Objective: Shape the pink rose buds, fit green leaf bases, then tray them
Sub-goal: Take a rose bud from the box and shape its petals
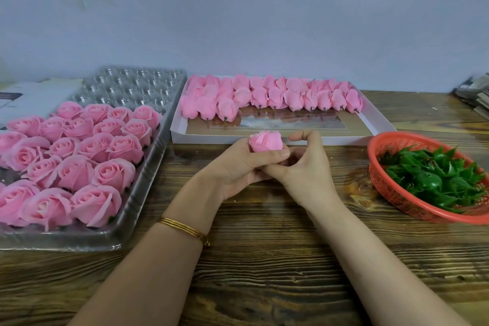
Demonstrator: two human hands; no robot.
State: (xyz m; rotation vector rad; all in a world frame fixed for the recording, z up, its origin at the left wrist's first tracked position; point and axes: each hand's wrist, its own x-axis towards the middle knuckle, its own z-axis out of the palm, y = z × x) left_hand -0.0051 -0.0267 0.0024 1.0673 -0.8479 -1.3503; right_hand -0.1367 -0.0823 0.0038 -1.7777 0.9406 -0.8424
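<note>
Over the wooden table (264, 259), the left hand (235, 167) curls tightly round a pink bud (265, 142); the right hand (307, 169) tucks beneath, its hold hidden. Squeezing harder could crush it. Leaf bases (434, 177) wait right of the grip.

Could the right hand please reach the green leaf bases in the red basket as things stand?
Probably yes: the leaf bases lie uncovered in the red basket on the right hand's side, bare table between; it need only leave the rose bud the left hand holds.
</note>
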